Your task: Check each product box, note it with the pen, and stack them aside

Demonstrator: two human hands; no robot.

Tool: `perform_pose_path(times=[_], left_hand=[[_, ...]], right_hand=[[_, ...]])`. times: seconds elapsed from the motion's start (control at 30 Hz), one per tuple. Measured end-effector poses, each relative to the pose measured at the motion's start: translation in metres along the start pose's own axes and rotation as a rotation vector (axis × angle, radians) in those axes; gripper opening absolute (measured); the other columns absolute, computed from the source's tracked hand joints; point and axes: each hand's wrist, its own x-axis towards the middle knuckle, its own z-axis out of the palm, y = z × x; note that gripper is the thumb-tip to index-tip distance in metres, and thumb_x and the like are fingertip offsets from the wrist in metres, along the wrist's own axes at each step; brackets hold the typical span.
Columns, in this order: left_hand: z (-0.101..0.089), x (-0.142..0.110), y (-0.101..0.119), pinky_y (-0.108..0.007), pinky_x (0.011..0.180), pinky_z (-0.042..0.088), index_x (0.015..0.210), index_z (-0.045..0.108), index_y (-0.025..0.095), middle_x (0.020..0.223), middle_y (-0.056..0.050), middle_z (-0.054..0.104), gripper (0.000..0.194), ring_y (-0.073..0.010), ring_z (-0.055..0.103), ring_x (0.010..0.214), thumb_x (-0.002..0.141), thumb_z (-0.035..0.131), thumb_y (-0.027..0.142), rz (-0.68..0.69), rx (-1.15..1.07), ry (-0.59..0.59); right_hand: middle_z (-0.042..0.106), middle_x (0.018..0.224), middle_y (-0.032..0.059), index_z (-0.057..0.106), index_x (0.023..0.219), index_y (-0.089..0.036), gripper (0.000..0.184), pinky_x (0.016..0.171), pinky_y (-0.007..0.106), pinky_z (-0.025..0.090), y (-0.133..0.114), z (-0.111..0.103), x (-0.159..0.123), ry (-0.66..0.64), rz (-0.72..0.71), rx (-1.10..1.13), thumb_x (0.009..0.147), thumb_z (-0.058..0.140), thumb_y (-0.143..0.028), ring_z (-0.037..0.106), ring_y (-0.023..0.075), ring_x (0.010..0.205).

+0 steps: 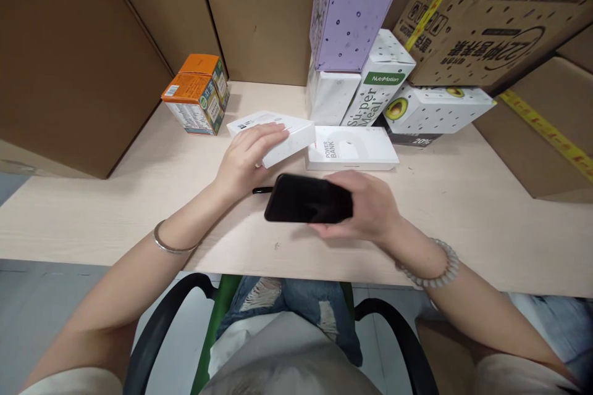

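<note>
My right hand [370,210] grips a black phone-like device [308,199] just above the pale wooden table [486,222], screen side up. A thin dark cable end [262,190] shows at its left. My left hand [248,157] rests on a white rectangular box [287,136], fingers curled over its top edge. Right beside that box lies a flat white box marked "POWER BANK" [352,148]. A silver bangle sits on my left wrist and a bead bracelet on my right.
Two orange-topped cartons [197,95] stand at the back left. White "Super Meal" boxes [380,83] and an avocado-print box [435,111] sit under a tall lilac box [352,9]. Large brown cardboard cartons [69,55] wall in the table. Black chair armrests [157,333] show below.
</note>
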Motion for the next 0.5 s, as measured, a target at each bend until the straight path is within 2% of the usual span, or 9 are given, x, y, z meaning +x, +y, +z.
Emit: perform_pose_path(times=[0.1,0.17,0.33,0.5], left_hand=[[-0.0001,0.0003,0.0011,-0.041,0.109,0.056,0.144,0.058,0.028,0.137,-0.009,0.073,0.045,-0.0232,0.069,0.129,0.1,0.066,0.029,0.009,0.002,-0.003],[0.0,0.0004,0.0021,-0.042,0.106,0.057,0.142,0.059,0.027,0.135,-0.009,0.073,0.043,-0.0242,0.069,0.129,0.1,0.066,0.032,0.008,0.025,-0.015],[0.0002,-0.0001,0.0033,-0.045,0.105,0.058,0.138,0.062,0.027,0.137,-0.01,0.073,0.041,-0.0256,0.069,0.129,0.099,0.066,0.041,-0.032,0.05,-0.076],[0.0001,-0.0004,0.0029,-0.044,0.103,0.059,0.141,0.059,0.028,0.137,-0.009,0.073,0.044,-0.0258,0.07,0.128,0.098,0.068,0.035,0.009,0.058,-0.066]], right_hand=[[0.073,0.103,0.0063,0.053,0.133,-0.028,0.077,0.066,0.04,0.061,0.0028,-0.0065,0.0017,0.295,0.01,-0.023,0.068,0.089,-0.051,0.072,0.0249,0.082],[0.07,0.105,0.0076,0.053,0.135,-0.028,0.081,0.068,0.041,0.061,0.0036,-0.0086,0.0023,0.394,0.025,-0.045,0.066,0.09,-0.047,0.071,0.0259,0.086],[0.066,0.112,0.0099,0.052,0.139,-0.027,0.08,0.075,0.042,0.062,0.0039,-0.0079,0.0013,0.404,0.051,-0.041,0.068,0.087,-0.038,0.069,0.027,0.095],[0.063,0.114,0.0079,0.05,0.14,-0.029,0.085,0.077,0.047,0.063,0.0051,-0.0057,0.0,0.411,0.055,-0.006,0.066,0.089,-0.046,0.069,0.0287,0.096]])
